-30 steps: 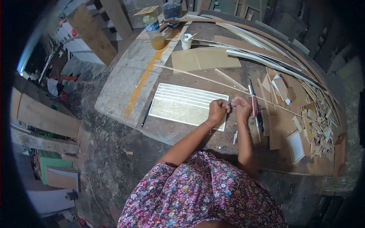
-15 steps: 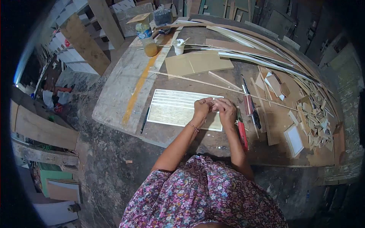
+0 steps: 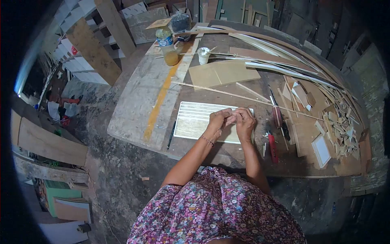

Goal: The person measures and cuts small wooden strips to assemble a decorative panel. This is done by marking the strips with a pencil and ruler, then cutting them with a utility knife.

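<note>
A pale rectangular panel (image 3: 195,120) with several white strips along its far half lies on the worktable (image 3: 134,97). My left hand (image 3: 218,120) and my right hand (image 3: 245,122) are pressed together over the panel's right end, fingertips meeting around something small that I cannot make out. A thin bracelet circles my left wrist. A red-handled knife (image 3: 272,148) lies on the table just right of my right hand.
A dark pencil (image 3: 171,135) lies left of the panel. At the back stand a bottle of amber liquid (image 3: 167,42) and a white cup (image 3: 203,55). Cardboard sheets (image 3: 223,73), long thin strips and a heap of wood offcuts (image 3: 339,128) fill the right side.
My hands have moved from the panel's right edge onto its right end and stayed together. The red knife, near my right hand half a second ago, now lies on the table.
</note>
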### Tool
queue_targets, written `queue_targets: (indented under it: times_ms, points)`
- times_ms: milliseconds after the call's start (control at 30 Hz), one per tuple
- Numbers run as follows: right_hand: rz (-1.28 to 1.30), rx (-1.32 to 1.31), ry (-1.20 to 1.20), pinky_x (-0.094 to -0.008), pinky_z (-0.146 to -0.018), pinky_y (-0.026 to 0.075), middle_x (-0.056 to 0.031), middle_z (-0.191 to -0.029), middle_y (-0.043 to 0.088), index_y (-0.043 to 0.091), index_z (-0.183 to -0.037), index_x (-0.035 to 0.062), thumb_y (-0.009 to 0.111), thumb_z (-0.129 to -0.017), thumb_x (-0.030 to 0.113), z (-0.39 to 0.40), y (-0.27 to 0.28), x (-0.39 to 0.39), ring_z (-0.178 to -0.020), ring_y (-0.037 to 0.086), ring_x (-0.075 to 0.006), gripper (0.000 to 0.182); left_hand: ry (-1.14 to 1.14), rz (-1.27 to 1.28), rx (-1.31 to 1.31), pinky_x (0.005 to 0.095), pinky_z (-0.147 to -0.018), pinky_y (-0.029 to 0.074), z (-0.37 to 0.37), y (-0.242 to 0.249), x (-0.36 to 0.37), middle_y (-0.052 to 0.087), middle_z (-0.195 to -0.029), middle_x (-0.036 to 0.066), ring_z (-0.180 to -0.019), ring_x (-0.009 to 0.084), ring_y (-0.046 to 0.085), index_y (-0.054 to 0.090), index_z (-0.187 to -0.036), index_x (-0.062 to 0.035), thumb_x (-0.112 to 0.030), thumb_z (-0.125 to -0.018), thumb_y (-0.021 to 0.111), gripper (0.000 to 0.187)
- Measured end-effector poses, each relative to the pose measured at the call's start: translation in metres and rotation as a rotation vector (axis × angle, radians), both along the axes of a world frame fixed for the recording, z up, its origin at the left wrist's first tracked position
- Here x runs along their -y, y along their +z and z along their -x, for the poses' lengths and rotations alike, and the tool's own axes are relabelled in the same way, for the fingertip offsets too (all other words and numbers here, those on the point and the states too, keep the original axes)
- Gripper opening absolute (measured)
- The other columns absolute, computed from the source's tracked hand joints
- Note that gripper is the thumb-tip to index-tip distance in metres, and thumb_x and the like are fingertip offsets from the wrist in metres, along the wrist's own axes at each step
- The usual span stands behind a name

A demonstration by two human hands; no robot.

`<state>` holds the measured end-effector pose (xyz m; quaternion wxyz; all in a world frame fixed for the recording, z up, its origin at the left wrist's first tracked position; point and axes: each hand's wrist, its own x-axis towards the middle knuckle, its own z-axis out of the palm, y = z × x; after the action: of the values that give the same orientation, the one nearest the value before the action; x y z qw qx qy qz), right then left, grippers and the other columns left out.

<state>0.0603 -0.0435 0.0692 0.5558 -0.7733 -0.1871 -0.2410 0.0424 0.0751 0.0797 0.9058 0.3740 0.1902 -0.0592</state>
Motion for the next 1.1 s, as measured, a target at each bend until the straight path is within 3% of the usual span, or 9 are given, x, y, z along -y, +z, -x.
queue_targets:
  times_ms: [267, 500, 600, 733, 767, 867, 900, 1000, 1100]
  points:
    - [-0.148, -0.105, -0.074, -0.0336, -0.071, 0.045, -0.0138, -0.084, 0.058, 0.056, -0.081, -0.0015, 0.053, -0.078, 0.002, -0.005, -0.013, -0.037, -0.077, 0.058, -0.027, 0.006, -0.002, 0.208, 0.068, 0.0277, -0.074, 0.056, 0.0, -0.008, -0.024, 0.058, -0.097, 0.019, -0.085, 0.022, 0.062, 0.045, -0.107, 0.0107, 0.004, -0.085, 0.047, 0.023]
    - [-0.1, -0.111, -0.218, -0.0377, -0.069, 0.042, -0.0142, -0.081, 0.057, 0.053, -0.083, -0.0009, 0.049, -0.084, 0.011, -0.01, -0.018, -0.052, -0.074, 0.054, -0.0287, 0.013, -0.021, 0.096, 0.074, 0.0286, -0.079, 0.054, 0.001, 0.004, -0.031, 0.058, -0.102, 0.02, -0.09, 0.0244, 0.061, 0.045, -0.11, 0.0104, 0.001, -0.087, 0.045, 0.024]
    - [-0.2, -0.199, -0.345, -0.0378, -0.069, 0.042, -0.015, -0.078, 0.056, 0.053, -0.084, -0.0008, 0.048, -0.085, 0.012, -0.022, -0.018, -0.041, -0.073, 0.054, -0.0281, 0.013, -0.054, 0.068, 0.09, 0.0286, -0.08, 0.054, 0.005, 0.016, -0.032, 0.057, -0.106, 0.021, -0.094, 0.025, 0.06, 0.043, -0.114, 0.0101, 0.001, -0.088, 0.044, 0.028]
    - [-0.176, -0.253, -0.258, -0.0387, -0.068, 0.041, -0.0182, -0.075, 0.055, 0.052, -0.086, -0.0023, 0.047, -0.086, 0.015, -0.03, -0.016, -0.036, -0.072, 0.053, -0.0299, 0.018, -0.08, 0.034, 0.118, 0.0285, -0.08, 0.053, -0.004, 0.008, -0.04, 0.056, -0.109, 0.022, -0.096, 0.0249, 0.06, 0.042, -0.118, 0.0085, 0.001, -0.089, 0.044, 0.03]
    - [-0.151, -0.266, -0.279, -0.0417, -0.068, 0.04, -0.0215, -0.078, 0.055, 0.053, -0.088, -0.0034, 0.044, -0.088, 0.02, -0.032, -0.018, -0.041, -0.074, 0.053, -0.0351, 0.025, -0.084, 0.024, 0.116, 0.0284, -0.08, 0.053, -0.007, 0.007, -0.041, 0.055, -0.11, 0.022, -0.097, 0.0249, 0.06, 0.042, -0.118, 0.0081, 0.001, -0.089, 0.043, 0.03]
    - [-0.07, -0.35, -0.331, -0.0449, -0.068, 0.038, -0.0242, -0.08, 0.055, 0.053, -0.09, -0.0041, 0.04, -0.089, 0.025, -0.04, -0.024, -0.044, -0.077, 0.053, -0.0397, 0.032, -0.097, 0.0, 0.13, 0.0278, -0.08, 0.053, -0.009, 0.011, -0.045, 0.055, -0.111, 0.022, -0.097, 0.0246, 0.06, 0.042, -0.119, 0.008, 0.0, -0.089, 0.043, 0.03]
    - [-0.085, -0.307, -0.354, -0.0475, -0.068, 0.036, -0.0261, -0.079, 0.055, 0.054, -0.084, -0.0052, 0.037, -0.09, 0.031, -0.04, -0.023, -0.046, -0.077, 0.052, -0.0421, 0.04, -0.099, 0.017, 0.135, 0.0274, -0.077, 0.054, -0.008, 0.01, -0.047, 0.057, -0.108, 0.021, -0.093, 0.0238, 0.061, 0.043, -0.117, 0.0078, 0.0, -0.089, 0.043, 0.029]
    - [-0.065, -0.361, -0.345, -0.0463, -0.066, 0.037, -0.0239, -0.072, 0.054, 0.053, -0.074, -0.0051, 0.04, -0.091, 0.031, -0.041, -0.018, -0.05, -0.071, 0.052, -0.0406, 0.042, -0.092, 0.052, 0.153, 0.0266, -0.073, 0.054, -0.013, 0.008, -0.055, 0.06, -0.102, 0.019, -0.087, 0.0221, 0.062, 0.047, -0.114, 0.0072, -0.001, -0.089, 0.045, 0.026]
    - [0.017, -0.339, -0.319, -0.0383, -0.058, 0.041, -0.0193, -0.068, 0.056, 0.059, -0.074, -0.0045, 0.052, -0.087, 0.022, -0.044, -0.016, -0.051, -0.06, 0.055, -0.0298, 0.03, -0.084, 0.049, 0.153, 0.0262, -0.073, 0.054, -0.016, 0.004, -0.06, 0.061, -0.1, 0.018, -0.086, 0.0212, 0.063, 0.05, -0.109, 0.0069, -0.001, -0.088, 0.046, 0.023]
